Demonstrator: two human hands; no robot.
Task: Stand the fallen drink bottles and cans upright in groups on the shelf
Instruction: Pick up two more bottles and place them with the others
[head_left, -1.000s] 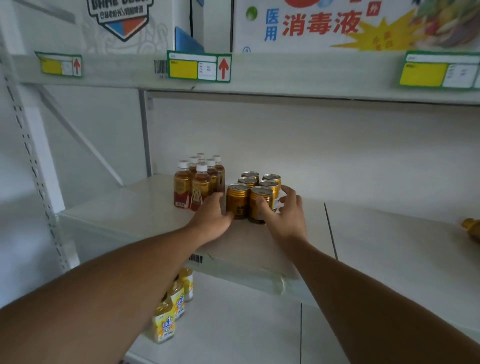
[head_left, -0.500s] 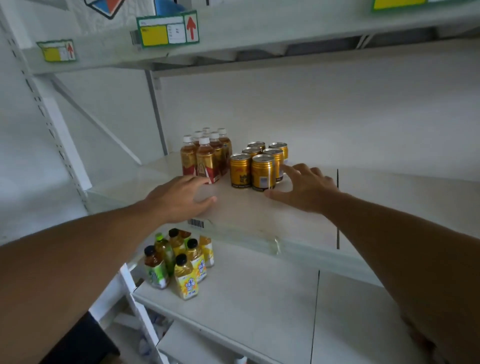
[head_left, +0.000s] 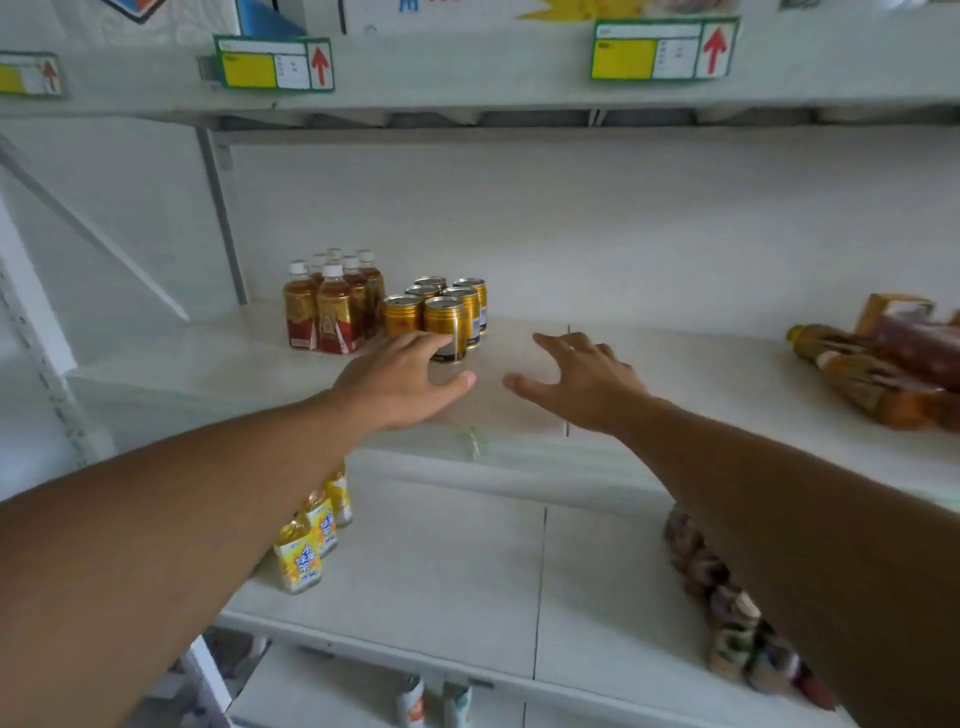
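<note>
Several gold cans stand upright in a tight group on the middle shelf. Just left of them stands a group of amber tea bottles with white caps. My left hand hovers flat in front of the cans, fingers spread, holding nothing. My right hand is open too, a little right of the cans and apart from them. At the shelf's far right, fallen bottles lie on their sides in a heap.
The shelf below carries upright yellow juice bottles at the left and a row of fallen bottles at the right, partly hidden by my right arm. Price tags hang on the upper shelf edge. A diagonal brace runs at the left.
Both hands came off the gold cans and drew back toward the front edge. The view swung right, bringing the fallen bottles at the far right into sight.
</note>
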